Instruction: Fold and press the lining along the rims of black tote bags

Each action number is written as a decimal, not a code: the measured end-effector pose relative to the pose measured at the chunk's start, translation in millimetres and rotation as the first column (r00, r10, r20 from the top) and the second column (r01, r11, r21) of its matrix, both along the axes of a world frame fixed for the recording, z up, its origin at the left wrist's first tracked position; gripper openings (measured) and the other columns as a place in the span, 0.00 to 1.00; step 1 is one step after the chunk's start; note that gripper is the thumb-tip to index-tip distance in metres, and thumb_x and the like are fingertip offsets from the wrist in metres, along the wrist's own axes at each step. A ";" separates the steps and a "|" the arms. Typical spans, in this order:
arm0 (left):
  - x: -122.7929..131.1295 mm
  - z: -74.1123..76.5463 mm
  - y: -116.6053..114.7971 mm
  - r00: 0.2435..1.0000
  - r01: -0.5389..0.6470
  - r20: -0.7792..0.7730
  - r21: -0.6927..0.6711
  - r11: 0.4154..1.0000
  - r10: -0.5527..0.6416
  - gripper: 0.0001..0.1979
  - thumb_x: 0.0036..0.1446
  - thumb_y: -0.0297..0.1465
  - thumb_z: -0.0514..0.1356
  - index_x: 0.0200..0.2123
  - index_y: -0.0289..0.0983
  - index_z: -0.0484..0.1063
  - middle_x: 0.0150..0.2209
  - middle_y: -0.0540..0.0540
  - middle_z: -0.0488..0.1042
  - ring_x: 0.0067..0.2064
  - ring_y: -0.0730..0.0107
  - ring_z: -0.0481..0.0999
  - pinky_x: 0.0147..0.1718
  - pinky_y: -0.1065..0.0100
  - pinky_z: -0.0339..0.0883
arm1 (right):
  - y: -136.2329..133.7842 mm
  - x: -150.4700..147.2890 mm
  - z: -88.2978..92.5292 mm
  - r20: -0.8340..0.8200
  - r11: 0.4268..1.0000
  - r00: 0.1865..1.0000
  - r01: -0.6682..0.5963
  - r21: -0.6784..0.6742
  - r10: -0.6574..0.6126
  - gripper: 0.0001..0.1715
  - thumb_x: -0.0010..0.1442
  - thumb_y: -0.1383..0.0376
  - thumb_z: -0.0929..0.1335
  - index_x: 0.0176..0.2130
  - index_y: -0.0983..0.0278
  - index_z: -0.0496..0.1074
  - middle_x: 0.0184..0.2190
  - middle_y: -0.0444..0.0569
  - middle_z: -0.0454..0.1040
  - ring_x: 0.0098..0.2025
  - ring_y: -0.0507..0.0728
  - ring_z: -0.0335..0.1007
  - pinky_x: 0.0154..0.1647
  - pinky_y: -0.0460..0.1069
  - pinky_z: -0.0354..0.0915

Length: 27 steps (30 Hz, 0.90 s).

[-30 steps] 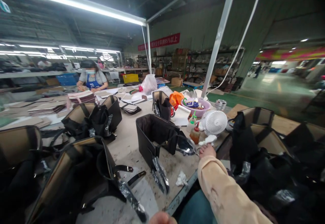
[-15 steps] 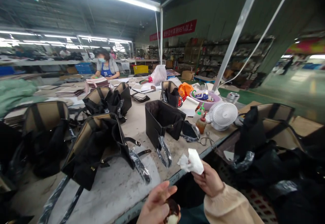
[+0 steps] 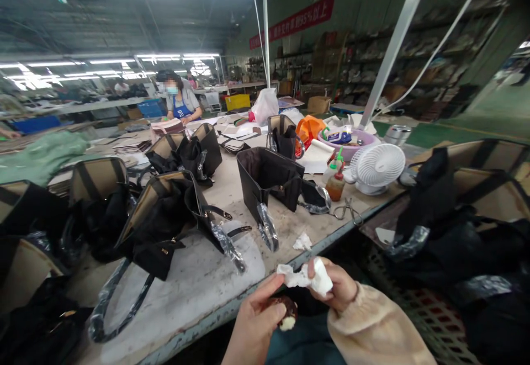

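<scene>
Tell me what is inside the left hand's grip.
The left hand holds a dark brown rounded thing with a pale patch low on it. The hand itself covers part of it, so its full shape is hidden.

White tissue, crumpled, pinched in this person's right hand, thin end sticking out to 9 o'clock. Dark-brown rounded lump, partly covered, in the left hand at the tissue's 7 o'clock; pale patch on its 5 o'clock side.
</scene>
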<state>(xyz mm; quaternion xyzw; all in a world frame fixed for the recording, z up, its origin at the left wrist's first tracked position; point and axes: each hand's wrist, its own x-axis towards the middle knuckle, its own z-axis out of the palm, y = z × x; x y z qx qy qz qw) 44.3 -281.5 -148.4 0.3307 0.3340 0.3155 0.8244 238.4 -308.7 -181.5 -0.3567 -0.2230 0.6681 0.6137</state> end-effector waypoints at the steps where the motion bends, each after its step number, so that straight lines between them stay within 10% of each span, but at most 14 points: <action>1: -1.9 0.5 -0.3 1.000 -0.015 0.027 -0.057 0.998 0.016 0.25 0.39 0.33 0.69 0.44 0.38 0.76 0.58 0.38 0.64 0.38 0.61 0.77 0.37 0.63 0.69 | 0.2 -0.9 0.8 0.017 1.000 1.000 0.000 0.015 0.000 0.09 0.40 0.63 0.72 0.21 0.68 0.74 0.11 0.40 0.61 0.09 0.42 0.39 0.08 0.40 0.33; 14: -22.2 3.2 -0.1 0.957 -0.233 0.139 -0.157 0.960 0.255 0.16 0.46 0.28 0.66 0.42 0.38 0.77 0.40 0.44 0.79 0.40 0.66 0.78 0.40 0.71 0.71 | -0.5 2.3 14.7 0.410 0.988 0.905 0.058 0.143 -0.112 0.08 0.46 0.66 0.68 0.20 0.64 0.76 0.18 0.45 0.67 0.20 0.50 0.58 0.21 0.45 0.53; 22: 9.4 -22.0 29.2 0.937 -0.065 -0.284 0.430 0.900 0.203 0.19 0.43 0.33 0.66 0.42 0.38 0.78 0.56 0.41 0.68 0.58 0.52 0.65 0.57 0.57 0.60 | 47.0 37.6 17.9 0.842 0.948 0.443 0.075 0.308 -0.309 0.15 0.46 0.72 0.64 0.26 0.58 0.78 0.27 0.46 0.73 0.33 0.55 0.67 0.38 0.49 0.61; 27: 44.5 -44.0 47.7 0.876 0.145 -0.447 0.602 0.786 0.181 0.21 0.47 0.29 0.61 0.47 0.36 0.74 0.55 0.39 0.69 0.58 0.56 0.66 0.59 0.55 0.56 | 84.2 57.7 8.5 0.811 0.938 0.472 0.205 0.281 -0.346 0.14 0.41 0.73 0.66 0.26 0.58 0.77 0.21 0.42 0.71 0.28 0.54 0.65 0.36 0.49 0.60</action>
